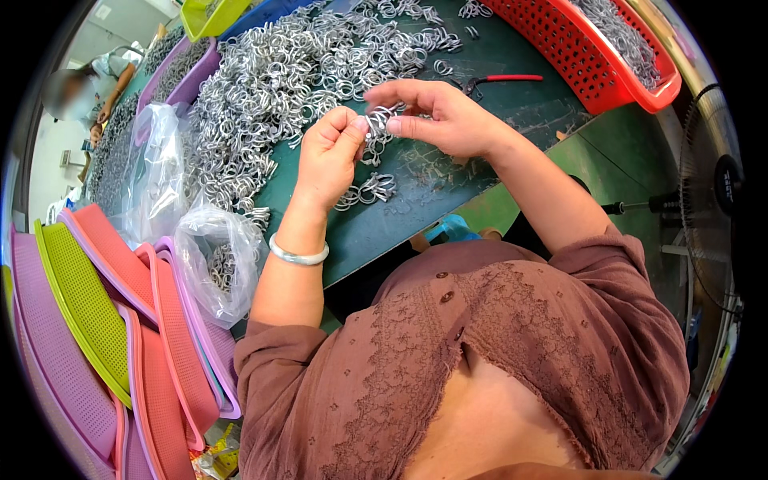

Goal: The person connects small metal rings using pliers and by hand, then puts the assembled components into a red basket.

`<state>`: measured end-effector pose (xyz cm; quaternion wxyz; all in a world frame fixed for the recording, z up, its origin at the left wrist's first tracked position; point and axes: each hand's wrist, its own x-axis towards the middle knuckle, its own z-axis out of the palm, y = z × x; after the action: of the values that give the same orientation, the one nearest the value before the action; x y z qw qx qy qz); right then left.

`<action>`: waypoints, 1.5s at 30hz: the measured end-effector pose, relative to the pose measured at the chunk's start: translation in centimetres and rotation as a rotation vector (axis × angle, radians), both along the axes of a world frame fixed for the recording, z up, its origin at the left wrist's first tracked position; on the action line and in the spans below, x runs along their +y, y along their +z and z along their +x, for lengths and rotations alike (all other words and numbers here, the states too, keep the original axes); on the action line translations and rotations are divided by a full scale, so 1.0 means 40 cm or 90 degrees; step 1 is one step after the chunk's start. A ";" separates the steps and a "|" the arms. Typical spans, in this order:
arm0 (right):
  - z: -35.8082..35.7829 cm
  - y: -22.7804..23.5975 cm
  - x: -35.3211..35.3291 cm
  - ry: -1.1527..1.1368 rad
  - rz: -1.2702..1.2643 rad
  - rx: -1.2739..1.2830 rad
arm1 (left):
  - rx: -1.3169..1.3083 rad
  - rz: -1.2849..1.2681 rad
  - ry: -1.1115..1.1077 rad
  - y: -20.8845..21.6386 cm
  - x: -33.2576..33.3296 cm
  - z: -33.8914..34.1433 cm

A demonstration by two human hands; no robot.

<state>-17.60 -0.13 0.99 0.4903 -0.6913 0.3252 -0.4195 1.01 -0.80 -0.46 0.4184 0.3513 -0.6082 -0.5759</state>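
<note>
Silvery metal rings (264, 80): heaped in a broad pile across the far and left part of the green tabletop (472, 180), beyond the hands.
Small cluster of rings (379, 122): held up between the two hands, over the near part of the tabletop.
Left hand (330, 152): narrowed to a pinch, with the cluster's left end held between thumb and bent forefinger; a pale bangle (299, 256) is worn on the wrist.
Right hand (444, 118): thumb and fingers parted around the cluster's right end; whether it is firmly gripped cannot be told.
Loose group of rings (372, 190): laid on the tabletop to the right of the left wrist.
Red-handled tool (512, 78): laid beyond the right hand, its metal end turned toward the pile.
Red basket (552, 56): set at the far right, with grey pieces (624, 40) heaped inside.
Clear plastic bag (196, 240): placed beside the left forearm, with rings seen through it.
Perforated baskets (84, 304): nested at the lower left, in purple, green and pink.
</note>
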 end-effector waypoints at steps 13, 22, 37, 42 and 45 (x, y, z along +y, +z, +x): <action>0.007 -0.013 0.008 0.049 0.076 -0.180 | -0.047 -0.098 -0.017 0.006 0.012 -0.010; -0.014 -0.011 -0.010 0.057 0.110 -0.111 | 0.074 0.069 -0.067 0.003 0.007 -0.005; -0.011 0.015 0.001 -0.064 0.054 0.013 | 0.079 0.109 -0.030 -0.005 0.004 -0.020; -0.001 0.001 0.004 -0.142 -0.221 0.127 | 0.176 0.248 -0.023 -0.001 0.004 -0.018; 0.002 -0.005 0.001 -0.134 -0.252 0.125 | 0.176 0.252 -0.026 0.004 0.005 -0.016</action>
<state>-17.50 -0.08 0.79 0.2653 -0.7737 0.3531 -0.4543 0.35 -0.62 -0.31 0.4089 0.3320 -0.4278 -0.7346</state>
